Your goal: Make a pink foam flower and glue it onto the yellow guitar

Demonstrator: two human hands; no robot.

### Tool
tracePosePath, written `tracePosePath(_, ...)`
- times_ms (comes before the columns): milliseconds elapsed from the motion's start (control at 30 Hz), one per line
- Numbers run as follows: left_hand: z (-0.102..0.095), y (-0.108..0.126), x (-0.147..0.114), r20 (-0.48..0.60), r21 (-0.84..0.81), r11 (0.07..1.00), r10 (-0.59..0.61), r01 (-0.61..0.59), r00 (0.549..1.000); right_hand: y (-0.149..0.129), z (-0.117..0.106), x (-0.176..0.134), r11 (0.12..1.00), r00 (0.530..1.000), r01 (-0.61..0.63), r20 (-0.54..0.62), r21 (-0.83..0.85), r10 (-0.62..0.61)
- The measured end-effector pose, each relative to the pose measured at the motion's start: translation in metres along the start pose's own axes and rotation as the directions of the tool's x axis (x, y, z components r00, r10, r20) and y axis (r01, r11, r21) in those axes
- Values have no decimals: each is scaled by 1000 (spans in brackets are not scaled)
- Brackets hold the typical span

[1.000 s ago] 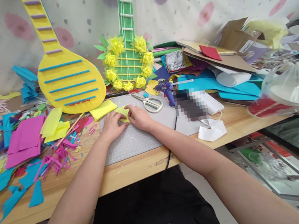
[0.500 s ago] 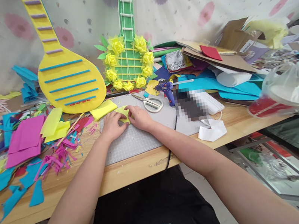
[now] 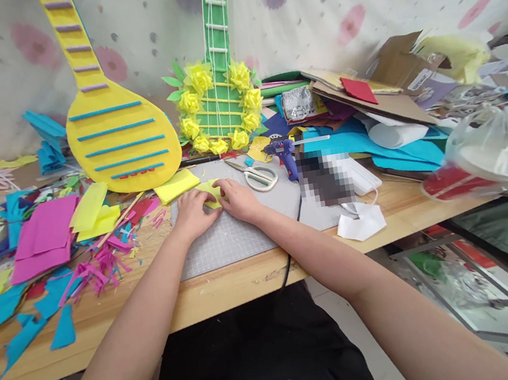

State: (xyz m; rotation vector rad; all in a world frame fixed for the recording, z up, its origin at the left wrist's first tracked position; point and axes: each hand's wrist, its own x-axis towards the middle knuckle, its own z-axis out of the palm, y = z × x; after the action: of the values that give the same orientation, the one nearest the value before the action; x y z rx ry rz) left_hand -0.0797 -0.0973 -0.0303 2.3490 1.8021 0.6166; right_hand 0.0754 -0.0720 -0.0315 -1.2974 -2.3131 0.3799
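Note:
Between my two hands lies a small piece of yellow crepe paper (image 3: 210, 189) over the grey cutting mat (image 3: 224, 246). My left hand (image 3: 195, 213) is closed on its left side, fingers curled and thumb pointing inward. On the paper's right edge my right hand (image 3: 239, 201) is closed too, its fingertips pinching. Parts of the paper are hidden under the fingers. A folded yellow stack (image 3: 177, 186) sits just behind my left hand. Beyond my right hand are scissors (image 3: 262, 178) with pale handles and a blue glue gun (image 3: 284, 156).
A yellow guitar-shaped cutout (image 3: 123, 140) and a green one (image 3: 222, 108) with yellow paper flowers lean at the back. Magenta paper (image 3: 44, 236) and colourful scraps cover the left. At right are a blurred dark object (image 3: 324, 179), cardboard (image 3: 401, 67) and a bagged cup (image 3: 459, 177).
Both hands stay at nearly the same spot on the yellow paper. My left thumb and fingers have shifted slightly, and the whole view has moved a little.

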Motion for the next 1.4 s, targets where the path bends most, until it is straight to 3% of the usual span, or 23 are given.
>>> tracePosePath(800, -4, 0, 1, -28, -120, 992, -50, 47, 998, 0, -1, 0, 1000, 1000, -13, 23, 18, 13)
tracePosePath(1133, -3, 3, 0, -51, -57, 998, -38, 35, 998, 0, 2, -1, 1000, 1000, 10, -14, -16, -10)
tracePosePath(1400, -2, 3, 0, -28, -16, 999, -32, 32, 999, 0, 2, 0, 997, 998, 53, 33, -62, -51)
